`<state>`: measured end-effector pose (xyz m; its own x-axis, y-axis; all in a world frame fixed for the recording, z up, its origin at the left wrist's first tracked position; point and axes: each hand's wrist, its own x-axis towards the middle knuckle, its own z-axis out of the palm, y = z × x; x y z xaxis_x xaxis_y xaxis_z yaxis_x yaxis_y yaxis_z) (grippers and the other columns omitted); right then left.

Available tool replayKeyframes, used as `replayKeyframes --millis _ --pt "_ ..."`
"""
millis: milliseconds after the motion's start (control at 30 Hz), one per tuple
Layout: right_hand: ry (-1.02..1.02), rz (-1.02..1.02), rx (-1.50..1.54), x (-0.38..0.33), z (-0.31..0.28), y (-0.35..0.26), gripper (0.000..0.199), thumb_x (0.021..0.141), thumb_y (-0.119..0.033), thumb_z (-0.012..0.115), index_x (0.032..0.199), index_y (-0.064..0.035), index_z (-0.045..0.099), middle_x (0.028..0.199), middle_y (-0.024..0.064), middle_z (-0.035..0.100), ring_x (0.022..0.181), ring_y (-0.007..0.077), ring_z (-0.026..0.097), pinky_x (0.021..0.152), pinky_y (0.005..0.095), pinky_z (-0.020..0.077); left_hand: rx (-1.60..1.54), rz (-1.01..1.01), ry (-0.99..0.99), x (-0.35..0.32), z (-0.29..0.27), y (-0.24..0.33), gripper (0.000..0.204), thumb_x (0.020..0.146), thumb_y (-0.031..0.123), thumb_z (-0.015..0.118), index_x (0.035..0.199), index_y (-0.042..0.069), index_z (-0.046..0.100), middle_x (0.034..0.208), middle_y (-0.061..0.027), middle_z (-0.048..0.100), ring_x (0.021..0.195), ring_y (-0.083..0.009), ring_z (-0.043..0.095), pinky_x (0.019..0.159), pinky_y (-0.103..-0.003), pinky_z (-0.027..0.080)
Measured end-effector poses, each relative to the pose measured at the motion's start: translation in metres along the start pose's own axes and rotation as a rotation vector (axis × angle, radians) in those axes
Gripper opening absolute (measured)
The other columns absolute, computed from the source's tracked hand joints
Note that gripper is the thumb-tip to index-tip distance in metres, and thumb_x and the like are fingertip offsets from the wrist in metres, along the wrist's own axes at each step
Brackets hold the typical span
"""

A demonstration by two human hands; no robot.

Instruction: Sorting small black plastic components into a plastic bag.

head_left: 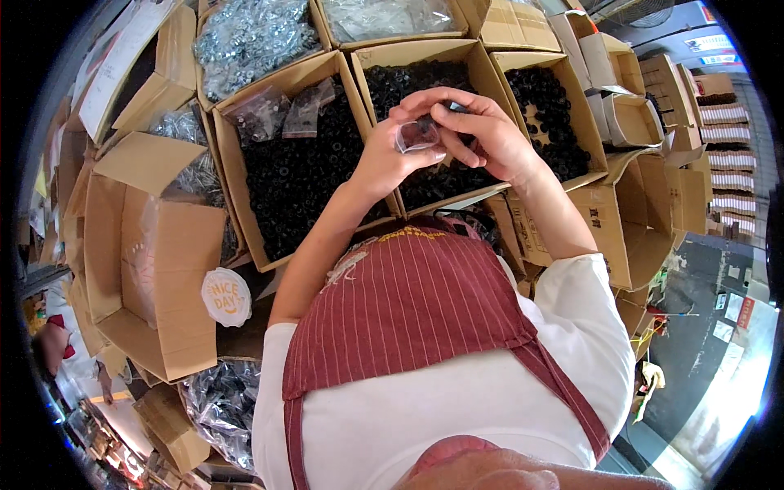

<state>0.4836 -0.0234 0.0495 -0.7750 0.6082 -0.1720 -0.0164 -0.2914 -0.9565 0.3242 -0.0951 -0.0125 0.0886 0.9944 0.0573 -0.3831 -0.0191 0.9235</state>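
Observation:
Both my hands are raised close together over the boxes in front of me. My left hand is closed round a small clear plastic bag, whose open-looking end faces my right hand. Beside it, the fingers of my right hand are bent and pressed together; something dark shows between thumb and forefinger, too small to name. Beneath them stand cardboard boxes of black rings: a left box, a middle box and a right box. Filled small bags lie on the rings in the left box.
Behind are a box of bagged silvery metal parts and a box of clear bags. An open carton stands at my left, near a round white fan-like disc. More open cartons stand at my right.

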Motion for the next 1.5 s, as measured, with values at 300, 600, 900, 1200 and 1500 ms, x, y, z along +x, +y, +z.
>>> replayKeyframes --millis 300,600,900,1200,1500 --pt "0.083 -0.038 0.408 0.001 -0.035 0.0 0.035 0.108 -0.02 0.034 0.133 -0.001 0.049 0.139 0.0148 0.054 0.043 0.0029 0.033 0.042 0.0161 0.0325 -0.949 0.019 -0.173 0.008 -0.043 0.022 0.029 0.092 0.016 0.059 0.115 -0.002 0.061 0.106 -0.014 0.064 0.104 -0.0285 0.064 0.108 -0.056 0.043" --pt "0.118 0.02 0.415 -0.004 -0.038 0.022 0.031 0.107 -0.02 0.038 0.126 -0.0041 0.055 0.137 0.0126 0.057 0.046 0.0029 0.034 0.04 0.0167 0.0295 -1.068 0.018 -0.328 0.01 -0.045 0.015 0.039 0.093 0.024 0.059 0.122 -0.002 0.058 0.11 -0.0132 0.058 0.11 -0.0298 0.059 0.11 -0.06 0.039" --pt "0.115 0.001 0.409 -0.007 -0.039 0.03 0.031 0.106 -0.02 0.039 0.126 -0.0035 0.056 0.136 0.0142 0.058 0.046 0.0027 0.033 0.04 0.0164 0.0291 -1.189 -0.009 -0.434 0.006 -0.039 0.024 0.036 0.089 0.026 0.065 0.112 0.001 0.054 0.098 -0.008 0.052 0.097 -0.0253 0.055 0.104 -0.056 0.044" --pt "0.09 -0.165 -0.041 -0.009 -0.014 -0.005 0.029 0.105 -0.021 0.046 0.122 -0.0047 0.063 0.123 0.0094 0.067 0.047 0.0003 0.039 0.041 0.0161 0.0302 0.11 -0.143 -0.04 0.002 -0.017 0.012 0.019 0.08 0.01 0.076 0.092 0.003 0.064 0.086 -0.0025 0.065 0.083 -0.0109 0.062 0.078 -0.026 0.048" --pt "-0.071 -0.116 -0.41 -0.003 0.0 -0.011 0.036 0.094 -0.007 0.058 0.129 -0.0109 0.065 0.097 0.0002 0.072 0.048 0.0013 0.044 0.045 0.0176 0.0361 0.091 -0.105 -0.042 0.0 -0.011 0.003 0.038 0.081 0.008 0.078 0.114 -0.001 0.062 0.102 -0.009 0.065 0.094 -0.0187 0.065 0.086 -0.032 0.051"
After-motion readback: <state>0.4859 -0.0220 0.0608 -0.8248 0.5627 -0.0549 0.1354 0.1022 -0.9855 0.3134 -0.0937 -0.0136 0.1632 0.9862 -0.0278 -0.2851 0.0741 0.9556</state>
